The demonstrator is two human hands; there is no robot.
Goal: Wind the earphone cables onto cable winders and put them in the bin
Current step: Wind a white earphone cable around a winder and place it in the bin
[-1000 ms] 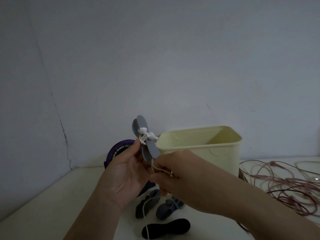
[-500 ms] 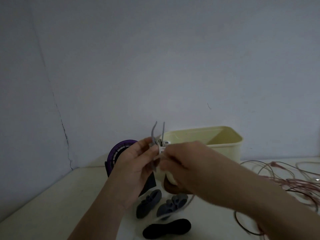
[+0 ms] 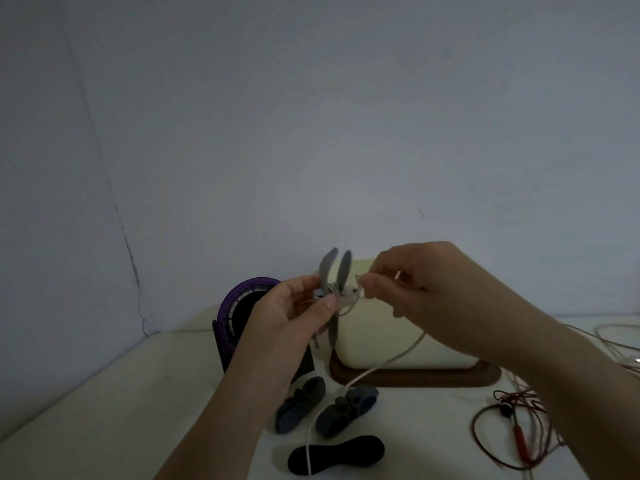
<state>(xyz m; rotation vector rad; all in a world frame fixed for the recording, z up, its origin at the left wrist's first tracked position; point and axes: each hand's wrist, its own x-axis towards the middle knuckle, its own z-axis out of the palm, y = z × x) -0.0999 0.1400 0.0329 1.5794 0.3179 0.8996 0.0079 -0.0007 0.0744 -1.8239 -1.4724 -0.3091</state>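
My left hand [image 3: 294, 313] pinches a grey cable winder [image 3: 335, 271] by its middle, held upright in front of the cream bin [image 3: 374, 334]. A few turns of white earphone cable [image 3: 353, 382] wrap the winder's waist. My right hand [image 3: 415, 289] pinches that cable just right of the winder; the rest hangs down to the table and runs off the lower edge. Three spare winders lie below: two grey ones [image 3: 299, 403] [image 3: 346, 408] and a black one [image 3: 336, 453].
The bin stands on a dark wooden base [image 3: 415, 375] against the wall. A purple round fan [image 3: 239, 306] sits left of it. Tangled red earphone cables [image 3: 512, 434] lie on the table at the right. The table's left edge runs diagonally at lower left.
My right hand has swung up and to the right, pulling the white cable taut around the winder. The winder, side-on a second ago, now stands edge-on in my left hand.
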